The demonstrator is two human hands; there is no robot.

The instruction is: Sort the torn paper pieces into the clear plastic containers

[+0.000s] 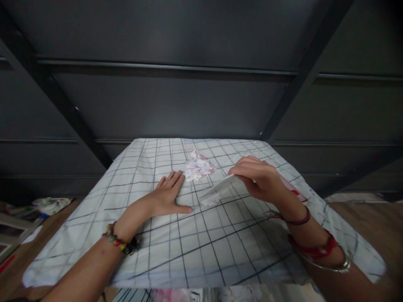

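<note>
My left hand point(170, 195) lies flat on the checked tablecloth point(151, 247), fingers spread, holding nothing. Just beyond its fingertips is a heap of torn paper scraps point(200, 165), white with some pink. My right hand point(256, 176) pinches a thin white sheet point(220, 184) by its upper corner. The sheet slants down to the left, its low edge near the cloth. Beside that edge sits a smaller clump of white scraps point(212, 199). I cannot make out whether the sheet is paper or card. Partly hidden behind my right wrist is a flat red and white piece point(294, 189).
Dark grey panels point(176, 105) rise right behind the table. Below the near table edge, printed items point(208, 294) show, partly cut off. At left, a pale wooden frame point(15, 226) and a crumpled patterned cloth or bag point(52, 205) are near the floor.
</note>
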